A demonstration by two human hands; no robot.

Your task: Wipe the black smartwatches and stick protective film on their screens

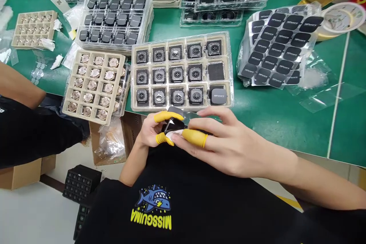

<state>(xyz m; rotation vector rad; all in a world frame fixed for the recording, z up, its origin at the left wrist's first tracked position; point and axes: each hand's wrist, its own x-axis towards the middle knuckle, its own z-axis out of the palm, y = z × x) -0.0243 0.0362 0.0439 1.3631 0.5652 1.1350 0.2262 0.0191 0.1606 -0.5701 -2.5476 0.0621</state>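
Observation:
Between the yellow-capped thumb and finger of my left hand [151,127] is a black watch case [174,125], its glossy face showing. My right hand [225,141], with a yellow cap on one finger, pinches a white cloth or tissue [173,134] against the lower edge of the watch. Part of a dark grey piece shows just behind the watch. Beyond my hands lies a tray [230,69] of watch cases with their backs up; one right-hand compartment has only a dark pad, and the one nearest me holds a grey labelled square [218,96].
Left of the tray sits a beige tray of gold watch parts [94,85], with a stacked tray of black squares [114,19] behind. Label sheets [276,49] and a tape roll [341,19] lie right. Another person's arm [20,85] is at far left.

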